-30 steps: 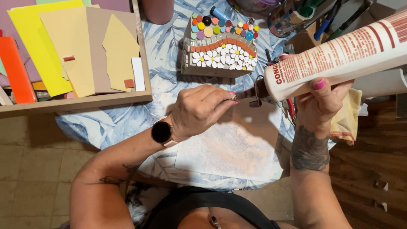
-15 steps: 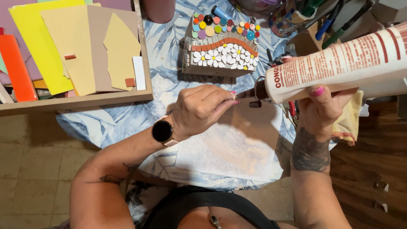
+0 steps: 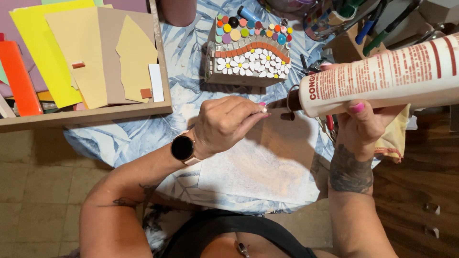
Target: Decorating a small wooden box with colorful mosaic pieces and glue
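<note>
Seen from above, a person sits at a small table covered with a blue and white leaf-patterned cloth (image 3: 143,138), with a sheet of white paper (image 3: 267,167) spread in front of them. Their right hand (image 3: 361,126) is wrapped around a large white adhesive tube (image 3: 387,76) with red print, held nearly level, its dark brown nozzle (image 3: 287,102) pointing left; the fingers curl firmly around the tube's underside, pink nails showing. The left hand (image 3: 224,125), with a black smartwatch (image 3: 183,147) on its wrist, is closed into a loose fist, thumb and forefinger pinched together on a tiny pale piece (image 3: 263,109) held right at the tip of the nozzle; the piece is too small to say what it is. Just beyond the hands stands a house-shaped mosaic piece (image 3: 248,55), its face covered with white daisy tiles, an orange band and coloured round tiles above. To the left lies a shallow wooden tray (image 3: 95,114) holding flat sheets in yellow, tan, orange and purple. At the top right, a cluster of hand tools (image 3: 377,24) with blue and green grips stands in a container, and a yellowish cloth (image 3: 394,138) lies under the right hand.
</note>
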